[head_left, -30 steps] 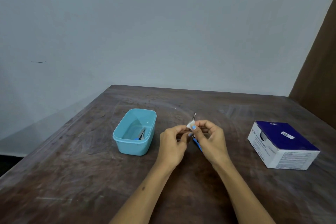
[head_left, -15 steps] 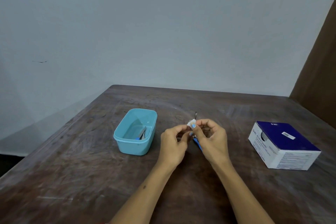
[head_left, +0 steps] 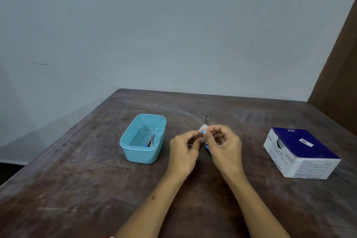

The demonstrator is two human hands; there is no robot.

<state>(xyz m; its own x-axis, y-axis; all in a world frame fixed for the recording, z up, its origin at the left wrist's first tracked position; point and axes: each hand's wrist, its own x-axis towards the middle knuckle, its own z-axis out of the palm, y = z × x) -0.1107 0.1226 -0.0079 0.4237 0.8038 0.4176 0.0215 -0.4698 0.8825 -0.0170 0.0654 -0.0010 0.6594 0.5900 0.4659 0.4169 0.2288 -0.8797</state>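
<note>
We note a blue tub (head_left: 143, 152) left of the desk (head_left: 92, 189) centre, with metal tools (head_left: 150, 139) lying inside. Mid-desk, the left hand (head_left: 183, 150) pinches a blue-handled tool (head_left: 208, 149). The right hand (head_left: 225, 145) pinches a white pad (head_left: 203, 127) round its shaft, tip towards the far edge. A box (head_left: 301, 152) sits near the right edge.

Box (head_left: 301, 152) on the right of the worktop: "BD" on its dark-blue lid, "BD Alcohol Swabs" along the white side, finer print unreadable.
</note>
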